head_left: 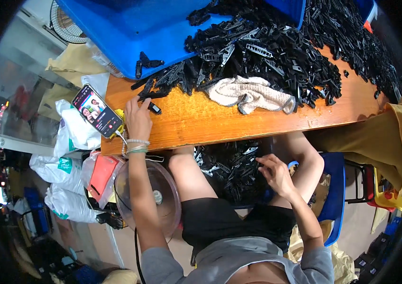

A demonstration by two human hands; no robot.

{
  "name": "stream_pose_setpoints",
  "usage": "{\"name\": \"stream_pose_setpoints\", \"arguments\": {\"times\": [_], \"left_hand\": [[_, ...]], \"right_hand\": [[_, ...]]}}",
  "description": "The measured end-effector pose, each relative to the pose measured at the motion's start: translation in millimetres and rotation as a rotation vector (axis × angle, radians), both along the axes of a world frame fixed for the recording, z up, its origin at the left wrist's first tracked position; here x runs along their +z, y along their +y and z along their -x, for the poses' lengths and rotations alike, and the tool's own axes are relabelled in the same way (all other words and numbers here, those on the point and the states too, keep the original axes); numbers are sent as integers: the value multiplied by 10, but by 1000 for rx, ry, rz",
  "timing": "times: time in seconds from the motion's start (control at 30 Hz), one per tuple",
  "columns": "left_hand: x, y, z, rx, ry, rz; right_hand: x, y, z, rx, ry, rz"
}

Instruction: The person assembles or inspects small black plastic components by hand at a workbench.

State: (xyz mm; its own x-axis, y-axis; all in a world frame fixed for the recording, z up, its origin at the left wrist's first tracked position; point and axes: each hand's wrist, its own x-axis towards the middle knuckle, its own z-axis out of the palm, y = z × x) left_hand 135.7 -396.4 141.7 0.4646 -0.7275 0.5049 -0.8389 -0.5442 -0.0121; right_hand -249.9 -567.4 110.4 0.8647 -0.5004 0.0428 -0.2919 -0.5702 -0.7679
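My left hand [138,118] rests on the left end of the wooden table, its fingers stretched toward loose black plastic clips at the pile's edge. Beside its fingertips lies a small black piece with a pale patch [154,108]. My right hand [276,175] is held above my thighs with fingers curled and thumb close to the forefinger; whatever is between them is too small to make out. Below it, between my knees, a container holds many black plastic clips [232,165]. A large heap of similar black clips [276,57] covers the table's far side.
A crumpled white cloth [253,94] lies on the wooden table [187,123] before the heap. A blue tub [125,33] is tipped at the back left. A lit phone [98,111] with a cable stands left of my hand. A clear round tub [168,189] sits beside my left leg.
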Motion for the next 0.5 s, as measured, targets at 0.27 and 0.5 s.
{"name": "stream_pose_setpoints", "arguments": {"times": [0.27, 0.5], "left_hand": [[-10, -183, 85, 283, 96, -23], [-6, 278, 382, 182, 250, 356]], "right_hand": [[-128, 49, 137, -25, 29, -7], [-218, 140, 157, 35, 63, -65]]}}
